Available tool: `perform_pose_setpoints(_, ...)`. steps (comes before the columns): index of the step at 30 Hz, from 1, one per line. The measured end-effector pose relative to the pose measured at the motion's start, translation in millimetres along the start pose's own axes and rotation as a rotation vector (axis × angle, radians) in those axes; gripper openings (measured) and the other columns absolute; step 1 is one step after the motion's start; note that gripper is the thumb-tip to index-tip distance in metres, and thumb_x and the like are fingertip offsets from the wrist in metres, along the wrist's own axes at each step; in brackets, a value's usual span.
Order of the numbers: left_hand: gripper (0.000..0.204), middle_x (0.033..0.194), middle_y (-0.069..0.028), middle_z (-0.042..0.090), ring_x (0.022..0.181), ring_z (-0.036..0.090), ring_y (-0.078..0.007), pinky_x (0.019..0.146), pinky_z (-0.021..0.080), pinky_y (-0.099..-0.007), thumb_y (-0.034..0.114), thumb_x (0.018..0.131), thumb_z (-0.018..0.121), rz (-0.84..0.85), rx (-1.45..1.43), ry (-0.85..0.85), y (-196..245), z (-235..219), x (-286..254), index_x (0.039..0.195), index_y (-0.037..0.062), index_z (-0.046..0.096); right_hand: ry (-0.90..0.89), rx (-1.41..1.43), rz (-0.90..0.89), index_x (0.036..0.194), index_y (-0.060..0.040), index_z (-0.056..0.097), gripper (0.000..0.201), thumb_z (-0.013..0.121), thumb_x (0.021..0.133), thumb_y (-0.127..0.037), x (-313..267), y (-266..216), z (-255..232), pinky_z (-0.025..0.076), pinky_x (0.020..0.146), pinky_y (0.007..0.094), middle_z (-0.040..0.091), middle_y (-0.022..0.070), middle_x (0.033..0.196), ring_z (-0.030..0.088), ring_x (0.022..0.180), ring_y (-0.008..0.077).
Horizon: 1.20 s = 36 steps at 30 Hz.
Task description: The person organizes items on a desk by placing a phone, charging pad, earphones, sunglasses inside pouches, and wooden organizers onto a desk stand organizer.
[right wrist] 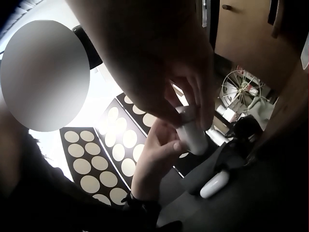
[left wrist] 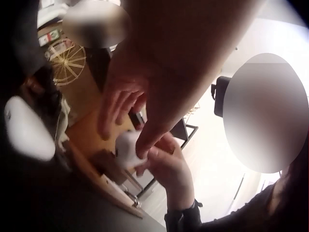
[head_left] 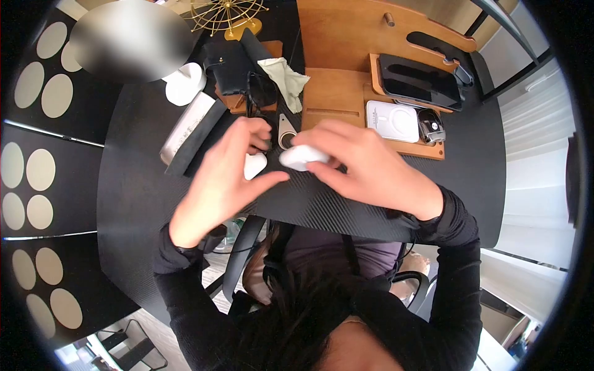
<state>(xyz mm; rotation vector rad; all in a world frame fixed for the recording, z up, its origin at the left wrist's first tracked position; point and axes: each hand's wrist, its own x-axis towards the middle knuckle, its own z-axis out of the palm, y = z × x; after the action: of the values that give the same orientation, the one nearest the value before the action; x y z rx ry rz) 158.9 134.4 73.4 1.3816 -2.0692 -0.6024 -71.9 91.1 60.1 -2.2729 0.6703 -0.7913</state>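
My right hand (head_left: 368, 157) pinches a small white rounded earbud case (head_left: 301, 158) between thumb and fingers, above the desk. It looks blurred in the head view. My left hand (head_left: 219, 176) is just left of it, thumb stretched out and fingers loosely bent, holding nothing. Between that thumb and fingers, the head view shows a second white rounded case (head_left: 255, 166). The left wrist view has this second case (left wrist: 29, 128) large at the left, and in the right wrist view it (right wrist: 215, 184) lies on the dark desk, apart from both hands.
A wooden organizer (head_left: 334, 93) stands at the back right, bearing a phone (head_left: 421, 80), a white power bank (head_left: 393, 121) and a watch (head_left: 432, 125). Beyond my left hand are a long box (head_left: 189, 130), a dark pouch (head_left: 226, 65), a cloth (head_left: 284, 80) and a gold wheel ornament (head_left: 229, 12).
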Motion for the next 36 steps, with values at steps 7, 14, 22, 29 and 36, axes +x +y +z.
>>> perform_pose_setpoints(7, 0.052, 0.105, -0.0169, 0.062, 0.098, 0.062, -0.0381, 0.080, 0.050, -0.0449, 0.029, 0.076, 0.079, -0.120, 0.513, -0.261, -30, -7, -16, 0.113, 0.0016, 0.055, -0.231, -0.284, 0.209, 0.095, -0.0064, 0.053, 0.020, 0.067, 0.083, -0.014, -27, 17, -12, 0.050, 0.062, 0.0426, 0.065, 0.0151, 0.076, 0.065, 0.070, 0.0363)
perform_pose_setpoints(14, 0.044, 0.100, -0.0157, 0.064, 0.088, 0.067, -0.0355, 0.074, 0.054, -0.0416, 0.016, 0.072, 0.077, -0.142, 0.352, -0.458, -28, -22, -28, 0.108, 0.0020, 0.057, -0.312, -0.332, 0.328, 0.114, -0.0055, 0.055, 0.030, 0.064, 0.088, -0.019, -33, 19, -20, 0.051, 0.062, 0.0465, 0.068, 0.0187, 0.079, 0.066, 0.072, 0.0378)
perform_pose_setpoints(22, 0.056, 0.099, -0.0129, 0.063, 0.084, 0.066, -0.0287, 0.069, 0.052, -0.0382, 0.015, 0.076, 0.077, -0.042, 0.118, -0.170, 13, 10, 11, 0.127, 0.0069, 0.055, 0.129, -0.504, 0.279, 0.101, -0.0022, 0.052, 0.026, 0.064, 0.089, -0.022, -23, 43, -4, 0.050, 0.057, 0.0493, 0.064, 0.0190, 0.068, 0.066, 0.067, 0.0390)
perform_pose_setpoints(29, 0.047, 0.097, -0.0198, 0.066, 0.086, 0.066, -0.0375, 0.074, 0.053, -0.0433, 0.039, 0.081, 0.073, 0.096, 0.438, -0.049, -1, 71, 73, 0.113, 0.0056, 0.062, 0.311, -0.447, 0.207, 0.103, -0.0054, 0.056, 0.025, 0.064, 0.088, -0.023, -22, 42, -26, 0.051, 0.060, 0.0499, 0.066, 0.0191, 0.072, 0.066, 0.069, 0.0406)
perform_pose_setpoints(36, 0.063, 0.080, -0.0142, 0.064, 0.074, 0.065, -0.0286, 0.067, 0.050, -0.0374, 0.040, 0.069, 0.084, 0.062, 0.284, -0.105, -2, 75, 74, 0.114, 0.0021, 0.059, 0.201, -0.347, 0.329, 0.117, -0.0038, 0.054, 0.040, 0.064, 0.091, -0.032, -22, 60, -13, 0.053, 0.066, 0.0475, 0.068, 0.0205, 0.079, 0.067, 0.075, 0.0402)
